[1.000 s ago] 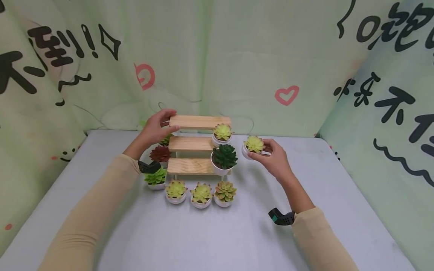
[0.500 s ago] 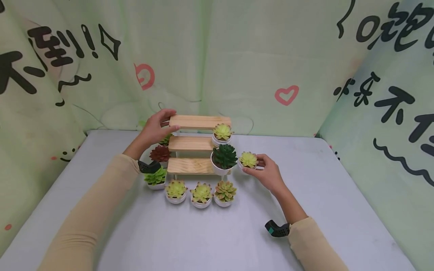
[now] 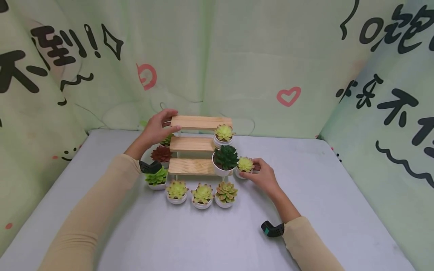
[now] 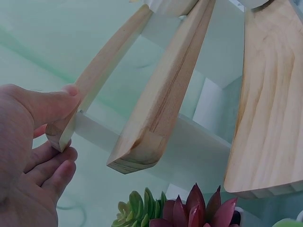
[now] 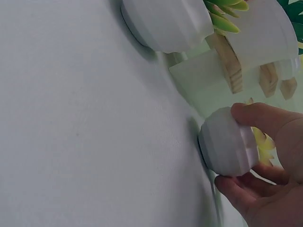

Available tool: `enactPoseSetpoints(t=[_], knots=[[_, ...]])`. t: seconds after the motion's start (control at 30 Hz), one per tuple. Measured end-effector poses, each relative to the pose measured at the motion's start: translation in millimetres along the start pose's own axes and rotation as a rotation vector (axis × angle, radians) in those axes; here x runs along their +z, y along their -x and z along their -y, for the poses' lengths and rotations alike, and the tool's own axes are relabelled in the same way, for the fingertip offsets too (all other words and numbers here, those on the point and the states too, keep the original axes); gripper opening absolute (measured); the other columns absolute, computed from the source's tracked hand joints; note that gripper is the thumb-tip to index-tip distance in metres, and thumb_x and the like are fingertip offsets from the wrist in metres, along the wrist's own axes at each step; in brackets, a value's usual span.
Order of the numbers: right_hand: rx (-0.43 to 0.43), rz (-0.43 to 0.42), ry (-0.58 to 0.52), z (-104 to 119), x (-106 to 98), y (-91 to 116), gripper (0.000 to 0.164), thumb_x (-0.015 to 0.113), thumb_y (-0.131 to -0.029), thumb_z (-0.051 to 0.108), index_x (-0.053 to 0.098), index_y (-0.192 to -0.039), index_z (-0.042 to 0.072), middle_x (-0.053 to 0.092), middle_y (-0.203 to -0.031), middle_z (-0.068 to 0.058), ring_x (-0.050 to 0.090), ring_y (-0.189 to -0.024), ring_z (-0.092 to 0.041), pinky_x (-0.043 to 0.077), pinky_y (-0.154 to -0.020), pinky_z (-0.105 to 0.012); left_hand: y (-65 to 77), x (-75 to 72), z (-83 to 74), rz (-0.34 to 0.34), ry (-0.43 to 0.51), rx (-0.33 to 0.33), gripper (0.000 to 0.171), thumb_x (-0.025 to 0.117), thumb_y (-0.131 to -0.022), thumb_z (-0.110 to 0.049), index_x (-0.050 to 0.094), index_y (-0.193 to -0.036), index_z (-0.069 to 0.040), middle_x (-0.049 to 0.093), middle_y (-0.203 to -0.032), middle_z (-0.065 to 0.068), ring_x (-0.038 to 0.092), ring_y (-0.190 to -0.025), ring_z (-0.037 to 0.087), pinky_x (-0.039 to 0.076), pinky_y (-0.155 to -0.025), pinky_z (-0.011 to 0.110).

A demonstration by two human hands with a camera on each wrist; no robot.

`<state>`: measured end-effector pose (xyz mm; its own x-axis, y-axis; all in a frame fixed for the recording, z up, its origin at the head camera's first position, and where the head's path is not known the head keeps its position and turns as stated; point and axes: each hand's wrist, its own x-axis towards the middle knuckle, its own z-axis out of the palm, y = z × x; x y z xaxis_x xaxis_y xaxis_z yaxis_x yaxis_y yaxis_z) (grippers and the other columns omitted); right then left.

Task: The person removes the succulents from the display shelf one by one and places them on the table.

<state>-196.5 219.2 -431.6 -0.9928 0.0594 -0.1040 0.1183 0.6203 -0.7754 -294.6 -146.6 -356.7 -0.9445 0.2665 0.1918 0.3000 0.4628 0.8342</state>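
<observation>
My left hand (image 3: 159,126) grips the left end of the top board of a three-step wooden plant stand (image 3: 193,143); in the left wrist view the thumb lies over the board (image 4: 109,54) and the fingers beneath it. In my right hand (image 3: 264,175) is a small potted succulent (image 3: 245,164), pale yellow-green in a white ribbed pot (image 5: 227,142), pinched between thumb and fingers close to the stand's right side. A dark green succulent (image 3: 225,157) stands on the lowest step's right end. Another yellow-green succulent (image 3: 224,133) sits on the middle step's right end.
Along the stand's front stand three potted succulents, one of them at the right (image 3: 226,192). To its left are a bright green succulent (image 3: 156,177), a dark red succulent (image 3: 161,154) and a partly hidden green one (image 3: 167,140). A printed curtain (image 3: 244,67) hangs behind the white table (image 3: 190,241).
My right hand has brought the potted succulent leftward and toward me, from beyond the stand's right side to beside the dark green succulent. The left hand keeps its hold on the stand.
</observation>
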Motion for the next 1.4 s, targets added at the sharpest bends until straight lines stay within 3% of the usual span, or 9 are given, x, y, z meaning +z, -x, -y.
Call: enactPoseSetpoints(t=[0.37,0.77,1.4], knots=[[-0.020,-0.005,0.000,7.6,2.7,-18.8,0.065,0.080,-0.079,0.029,0.048,-0.131,0.005,0.053,-0.134,-0.017,0.052,-0.125,-0.033,0.051,-0.099,-0.046,-0.6,0.6,1.9,0.006,-0.014,0.008,0.060,0.068,-0.091,-0.021,0.041,-0.143,-0.005,0.042,-0.149,0.017,0.045,-0.135,0.033,0.040,-0.114,0.045],[0.001,-0.031,-0.007,14.9,4.9,-57.8,0.061,0.073,-0.084,0.021,0.046,-0.134,0.001,0.051,-0.136,-0.020,0.051,-0.127,-0.033,0.050,-0.102,-0.045,-0.1,0.9,2.0,0.004,-0.004,0.000,0.060,0.068,-0.091,-0.021,0.041,-0.143,-0.006,0.042,-0.149,0.016,0.044,-0.136,0.033,0.040,-0.114,0.044],[-0.002,-0.039,-0.031,21.5,8.5,-98.0,0.059,0.072,-0.087,0.022,0.044,-0.136,0.003,0.047,-0.141,-0.017,0.047,-0.131,-0.032,0.046,-0.107,-0.046,-2.1,0.7,4.8,-0.001,-0.015,0.008,0.060,0.068,-0.092,-0.022,0.041,-0.143,-0.005,0.043,-0.148,0.017,0.045,-0.135,0.034,0.040,-0.114,0.045]])
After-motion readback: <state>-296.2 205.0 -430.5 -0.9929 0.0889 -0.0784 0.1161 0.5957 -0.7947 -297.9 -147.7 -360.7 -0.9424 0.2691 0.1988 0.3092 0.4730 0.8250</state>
